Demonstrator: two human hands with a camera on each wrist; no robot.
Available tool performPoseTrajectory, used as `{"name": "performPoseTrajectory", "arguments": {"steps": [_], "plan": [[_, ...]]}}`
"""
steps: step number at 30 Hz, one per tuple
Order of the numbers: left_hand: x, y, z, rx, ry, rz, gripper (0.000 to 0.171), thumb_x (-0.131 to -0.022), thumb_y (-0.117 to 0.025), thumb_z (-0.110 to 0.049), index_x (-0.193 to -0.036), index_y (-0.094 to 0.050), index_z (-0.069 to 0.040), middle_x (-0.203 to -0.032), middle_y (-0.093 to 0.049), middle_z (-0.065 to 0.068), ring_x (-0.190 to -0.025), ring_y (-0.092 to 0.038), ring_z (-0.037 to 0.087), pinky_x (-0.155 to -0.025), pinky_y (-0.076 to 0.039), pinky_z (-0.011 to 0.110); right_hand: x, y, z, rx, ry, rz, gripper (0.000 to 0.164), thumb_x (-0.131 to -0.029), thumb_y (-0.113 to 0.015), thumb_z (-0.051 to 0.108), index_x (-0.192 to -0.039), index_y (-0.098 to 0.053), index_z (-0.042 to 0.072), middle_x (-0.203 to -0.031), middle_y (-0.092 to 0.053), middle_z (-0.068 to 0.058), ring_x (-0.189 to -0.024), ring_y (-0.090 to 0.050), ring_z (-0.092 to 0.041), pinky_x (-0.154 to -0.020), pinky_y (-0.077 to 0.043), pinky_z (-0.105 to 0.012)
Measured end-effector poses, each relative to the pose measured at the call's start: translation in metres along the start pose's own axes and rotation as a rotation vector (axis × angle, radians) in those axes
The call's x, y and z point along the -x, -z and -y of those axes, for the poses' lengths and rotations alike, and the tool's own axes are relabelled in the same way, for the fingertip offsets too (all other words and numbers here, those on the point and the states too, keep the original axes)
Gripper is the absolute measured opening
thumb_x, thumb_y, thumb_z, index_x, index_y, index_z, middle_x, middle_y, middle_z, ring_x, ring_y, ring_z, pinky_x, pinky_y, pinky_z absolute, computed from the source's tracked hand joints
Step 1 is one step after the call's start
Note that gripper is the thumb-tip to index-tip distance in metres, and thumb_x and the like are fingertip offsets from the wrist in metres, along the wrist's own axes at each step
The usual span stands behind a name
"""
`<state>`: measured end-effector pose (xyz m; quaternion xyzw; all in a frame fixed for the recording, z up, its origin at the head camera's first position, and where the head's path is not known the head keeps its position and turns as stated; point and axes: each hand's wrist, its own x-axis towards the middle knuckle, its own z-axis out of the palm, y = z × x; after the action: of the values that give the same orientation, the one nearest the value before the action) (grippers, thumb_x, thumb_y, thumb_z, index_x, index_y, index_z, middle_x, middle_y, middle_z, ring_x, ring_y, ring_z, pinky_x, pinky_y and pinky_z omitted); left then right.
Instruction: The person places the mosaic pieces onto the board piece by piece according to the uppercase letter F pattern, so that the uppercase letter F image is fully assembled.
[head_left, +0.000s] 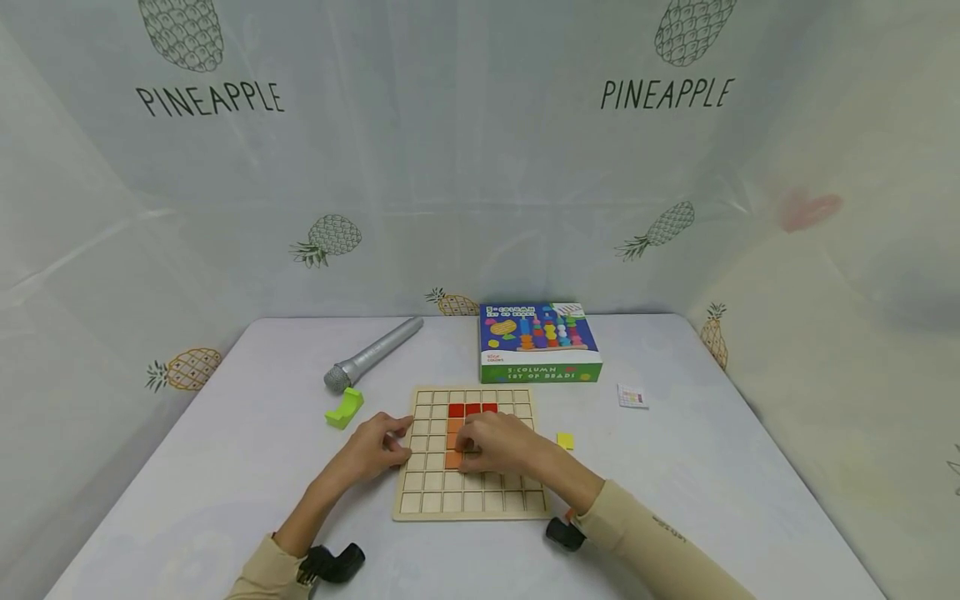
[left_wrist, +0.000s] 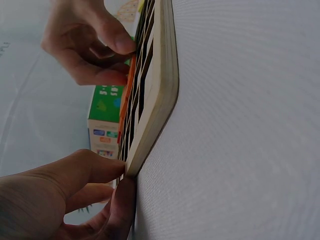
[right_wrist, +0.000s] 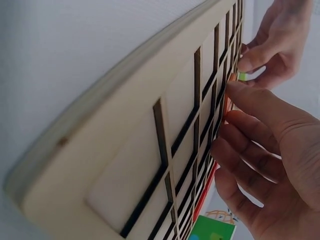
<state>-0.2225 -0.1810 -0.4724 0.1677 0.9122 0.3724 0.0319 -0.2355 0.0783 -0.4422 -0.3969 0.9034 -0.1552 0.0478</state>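
A square wooden grid board (head_left: 435, 517) lies on the table. Three red tiles (head_left: 456, 410) form a row in its upper part, with orange tiles (head_left: 453, 460) in a column below the leftmost one. My left hand (head_left: 377, 444) holds the board's left edge between thumb and fingers, as the left wrist view (left_wrist: 85, 195) shows. Over the board's middle, my right hand (head_left: 498, 442) has thumb and fingertips at the lowest orange tile, pinching it in its cell. Its fingers cover some cells. In the right wrist view the right hand's thumb (right_wrist: 260, 102) touches an orange tile.
Behind the board stand a silver microphone (head_left: 375, 354) and a colourful bead-set box (head_left: 540, 343). A bright green curved block (head_left: 345, 408) lies left of the board. To the right are a yellow tile (head_left: 565, 441) and a small printed card (head_left: 632, 397).
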Motion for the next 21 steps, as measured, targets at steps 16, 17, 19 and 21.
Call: {"name": "performPoseTrajectory", "arguments": {"steps": [16,17,19,21], "plan": [[-0.0002,-0.0012,0.0014,0.023,-0.010,0.003,0.056,-0.079,-0.073,-0.001,-0.132,-0.056,0.010,-0.098,-0.059,0.013,-0.076,-0.058,0.008,-0.062,-0.047,0.017,-0.0013,0.0050,-0.0078,0.041,-0.039,-0.038,0.025,-0.084,-0.076,0.033,-0.105,-0.075,0.018,-0.101,-0.068,0.005,-0.079,-0.053,-0.003,-0.069,-0.046,-0.019],[-0.0002,-0.0014,0.0015,0.021,-0.009,0.002,0.056,-0.079,-0.073,-0.001,-0.132,-0.056,0.009,-0.098,-0.059,0.013,-0.076,-0.058,0.008,-0.062,-0.047,0.017,-0.0015,0.0048,-0.0079,0.043,-0.040,-0.035,0.026,-0.084,-0.076,0.033,-0.105,-0.075,0.018,-0.101,-0.068,0.006,-0.079,-0.053,-0.003,-0.070,-0.046,-0.019],[-0.0002,-0.0017,0.0020,0.024,-0.008,0.000,0.057,-0.079,-0.074,-0.001,-0.132,-0.056,0.009,-0.098,-0.059,0.013,-0.076,-0.058,0.008,-0.062,-0.047,0.017,-0.0020,0.0042,-0.0086,0.047,-0.041,-0.034,0.026,-0.084,-0.076,0.034,-0.105,-0.075,0.019,-0.101,-0.068,0.006,-0.080,-0.052,-0.003,-0.070,-0.046,-0.019],[-0.0001,-0.0019,0.0022,0.026,-0.005,-0.001,0.057,-0.079,-0.074,-0.001,-0.132,-0.056,0.009,-0.098,-0.059,0.013,-0.076,-0.058,0.009,-0.062,-0.047,0.017,-0.0023,0.0038,-0.0087,0.049,-0.043,-0.033,0.027,-0.084,-0.076,0.034,-0.107,-0.075,0.019,-0.101,-0.068,0.006,-0.080,-0.053,-0.003,-0.070,-0.047,-0.019]]}}
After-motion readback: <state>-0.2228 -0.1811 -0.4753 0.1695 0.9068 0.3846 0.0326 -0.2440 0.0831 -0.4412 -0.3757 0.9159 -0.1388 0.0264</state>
